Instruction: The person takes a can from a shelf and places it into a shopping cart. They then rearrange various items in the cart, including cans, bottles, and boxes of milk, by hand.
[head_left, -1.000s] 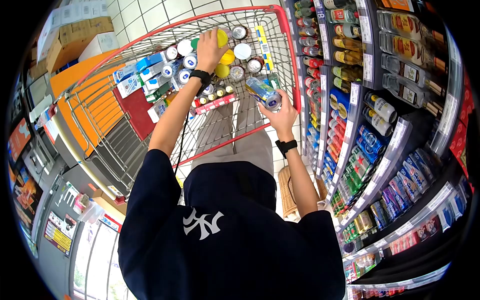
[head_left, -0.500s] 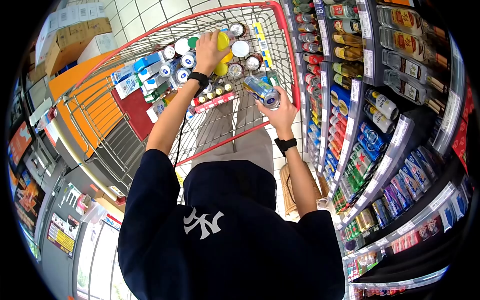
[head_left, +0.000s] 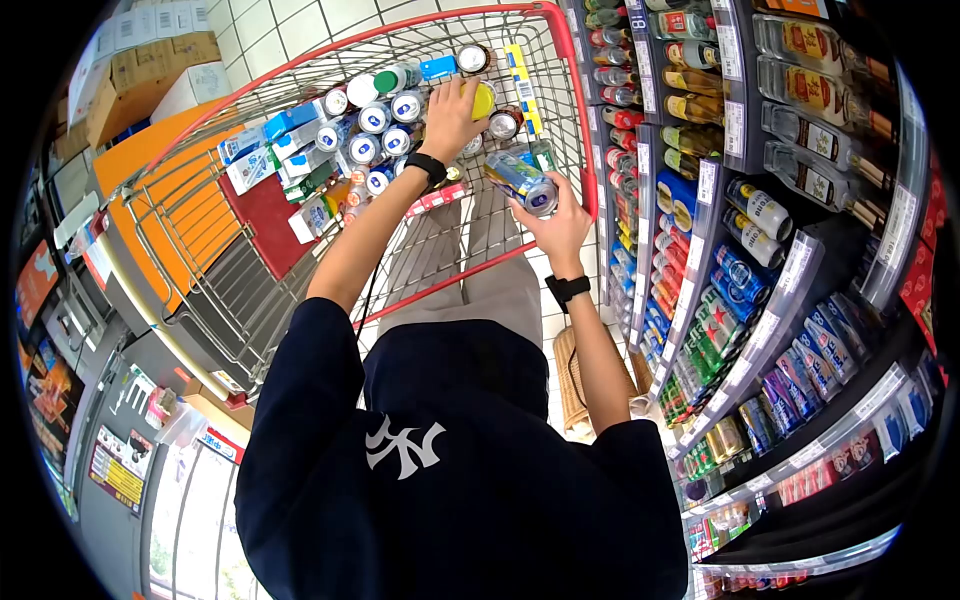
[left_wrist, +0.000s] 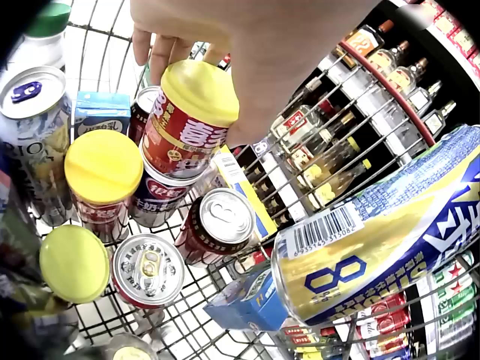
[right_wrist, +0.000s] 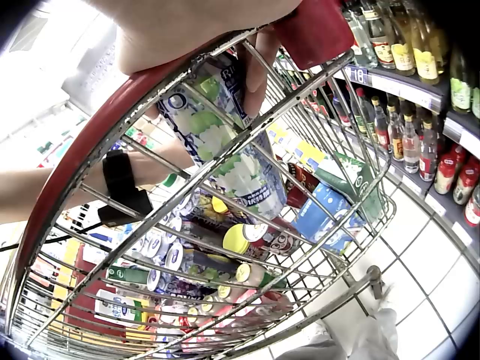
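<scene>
My left hand [head_left: 455, 122] grips a red can with a yellow lid [left_wrist: 189, 124] from above, over the crowded shopping cart [head_left: 575, 100]. Its fingers go behind the can in the left wrist view, where the can leans above other cans. My right hand [head_left: 562, 228] holds a tall blue-and-yellow drink can [head_left: 520, 185] on its side, inside the cart's near right corner. Green fruit is printed on that can. Around the left hand stand a can with a yellow lid [left_wrist: 103, 166], a dark can with a silver top [left_wrist: 225, 219] and several blue-topped drink cans [head_left: 365, 148].
Milk cartons [head_left: 250, 172] and a red panel [head_left: 275, 228] lie at the cart's left. A yellow-and-blue box [head_left: 524, 90] lies along its right side. Shelves of bottles and cans [head_left: 700, 270] stand close on the right. Cardboard boxes [head_left: 160, 70] are stacked at far left.
My left hand has moved right with the yellow-lidded can, uncovering more blue-topped cans and a blue box behind. The right hand holds its drink can in nearly the same place.
</scene>
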